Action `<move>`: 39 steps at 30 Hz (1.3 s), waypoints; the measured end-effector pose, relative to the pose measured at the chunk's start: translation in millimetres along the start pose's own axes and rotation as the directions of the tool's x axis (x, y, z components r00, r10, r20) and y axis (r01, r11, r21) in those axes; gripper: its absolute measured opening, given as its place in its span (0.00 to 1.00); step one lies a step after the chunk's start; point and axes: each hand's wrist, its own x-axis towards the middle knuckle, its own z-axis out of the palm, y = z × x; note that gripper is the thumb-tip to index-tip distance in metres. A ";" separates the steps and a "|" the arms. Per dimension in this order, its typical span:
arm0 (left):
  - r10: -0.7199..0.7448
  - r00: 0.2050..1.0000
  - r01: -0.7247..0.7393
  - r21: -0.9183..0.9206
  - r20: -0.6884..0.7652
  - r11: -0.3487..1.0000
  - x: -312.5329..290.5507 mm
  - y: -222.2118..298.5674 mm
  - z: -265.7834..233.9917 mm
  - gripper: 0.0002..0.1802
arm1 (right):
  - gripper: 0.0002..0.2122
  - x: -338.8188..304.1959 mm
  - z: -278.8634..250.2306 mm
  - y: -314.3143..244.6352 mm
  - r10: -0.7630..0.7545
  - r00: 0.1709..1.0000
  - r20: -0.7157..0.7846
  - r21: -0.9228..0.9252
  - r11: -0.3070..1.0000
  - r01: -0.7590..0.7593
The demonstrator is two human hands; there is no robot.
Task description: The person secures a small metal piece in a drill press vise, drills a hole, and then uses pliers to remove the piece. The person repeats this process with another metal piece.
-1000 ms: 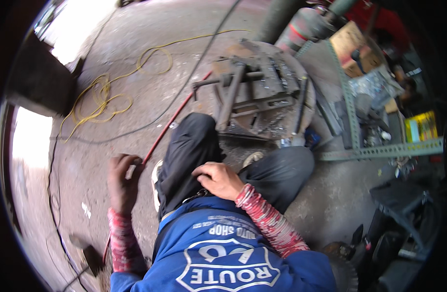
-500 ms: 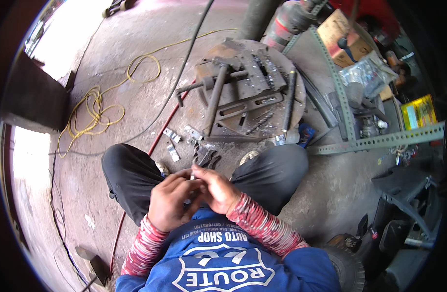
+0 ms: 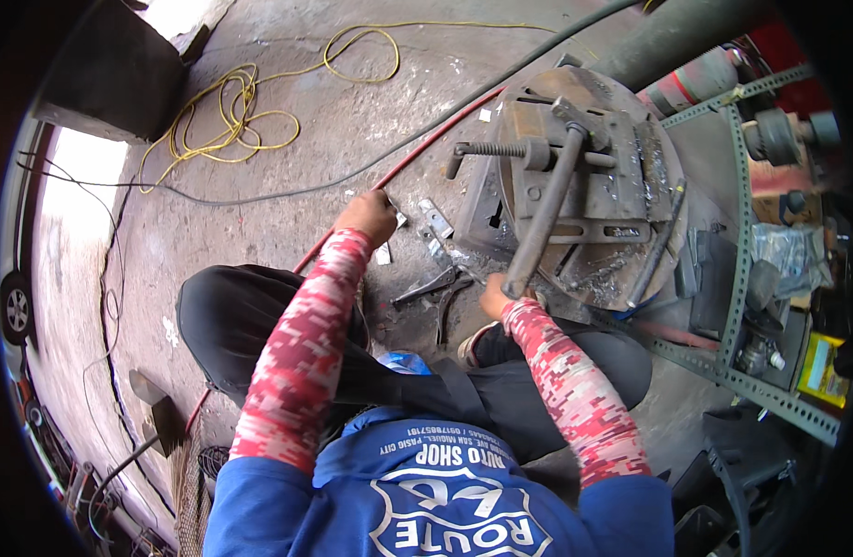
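My left hand is stretched forward over the red hose, low by several small metal brackets on the floor. Its fingers are curled and mostly hidden, so what they grip does not show. Close to the round metal base, my right hand is closed, partly covered by the long bar of the machine vise. A thin greyish edge shows at its fingers, too small to name. Between my hands lies a dark plier-like tool with spread arms.
The vise rests on a round metal plate strewn with shavings. Yellow cord lies coiled at left, and a black cable crosses the floor. A perforated metal frame and a clear plastic bag stand at right.
My hands have parted from in front of my lap. The left has reached forward to the brackets, the right forward beside the round plate. The whole view has shifted.
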 end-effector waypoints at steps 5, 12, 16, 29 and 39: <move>-0.301 0.911 0.237 0.239 0.283 0.942 30.4 -30.1 104.3 0.20 | 0.15 27.6 1.1 25.5 -0.043 0.949 0.313 -0.251 0.960 0.126; -0.409 0.869 0.444 -0.071 0.280 0.893 43.4 -54.2 235.3 0.25 | 0.14 -0.3 -41.0 -19.1 0.130 0.985 0.111 0.052 0.989 -0.136; -0.562 0.744 0.637 -0.131 0.362 0.759 53.0 -33.9 273.7 0.27 | 0.15 -9.1 -54.1 -24.2 0.156 0.971 0.181 0.066 0.983 -0.170; -0.832 0.538 0.817 -0.322 0.133 0.478 44.8 13.2 288.0 0.30 | 0.16 2.4 -61.5 -36.5 0.158 0.983 0.091 0.284 0.942 -0.177; -0.689 0.723 0.592 -0.477 -0.041 0.649 58.1 3.0 283.3 0.19 | 0.15 6.0 -66.9 -41.1 0.094 0.993 0.067 0.338 0.935 -0.111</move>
